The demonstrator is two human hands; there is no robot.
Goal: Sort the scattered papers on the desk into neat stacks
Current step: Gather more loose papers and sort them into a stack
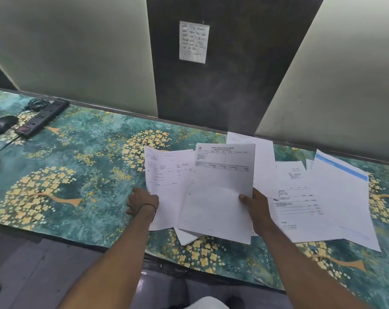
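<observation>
White printed papers lie scattered on the right half of the desk (pixel 82 152), which has a teal cover with yellow flowers. My right hand (pixel 254 205) grips a sheet with a printed header (pixel 220 188) by its right edge, thumb on top, lifted over other sheets. My left hand (pixel 142 201) holds the left edge of another printed sheet (pixel 166 181). To the right lie a receipt-like page (pixel 294 192) and a page with a blue band (pixel 343 197), overlapping. One more sheet (pixel 262 157) pokes out behind the held one.
A black power strip (pixel 42 118) with cables and a black mouse (pixel 1 124) sit at the desk's far left. A handwritten note (pixel 194 42) hangs on the dark panel behind the desk. Pale partition panels (pixel 73 52) rise along the back edge.
</observation>
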